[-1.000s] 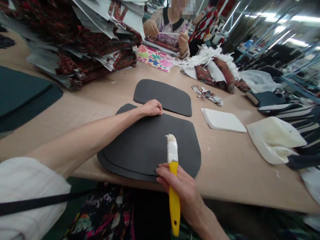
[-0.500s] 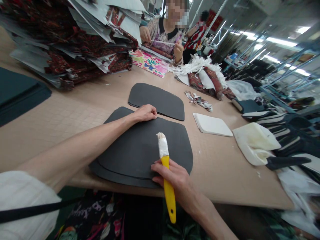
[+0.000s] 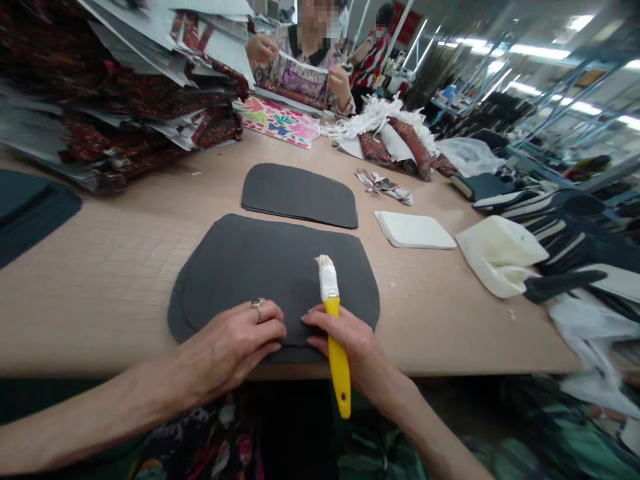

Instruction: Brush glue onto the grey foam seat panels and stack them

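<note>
Dark grey, rounded panels (image 3: 270, 267) lie stacked at the table's near edge, slightly out of line with each other. My left hand (image 3: 240, 340), a ring on one finger, is closed at their near edge with its fingertips on the top panel; the thumb side is partly hidden. In my right hand (image 3: 353, 340) is a paintbrush (image 3: 339, 360) with a yellow handle, its white-coated bristles pointing away from me. The fingertips of this hand also rest at the panels' near edge. Just beyond lies a smaller pile of dark grey panels (image 3: 300, 193).
Tall stacks of patterned red sheets (image 3: 150, 127) stand at the left, near dark panels (image 3: 35, 207). To the right are white pads (image 3: 415, 230) and a cream container (image 3: 500, 253) with a black-handled tool (image 3: 565, 283). Across the table a person (image 3: 305, 60) holds a white strip.
My left hand has come back from the panels' far edge to their near edge. My right hand still holds the brush in nearly the same place. The view has shifted a little.
</note>
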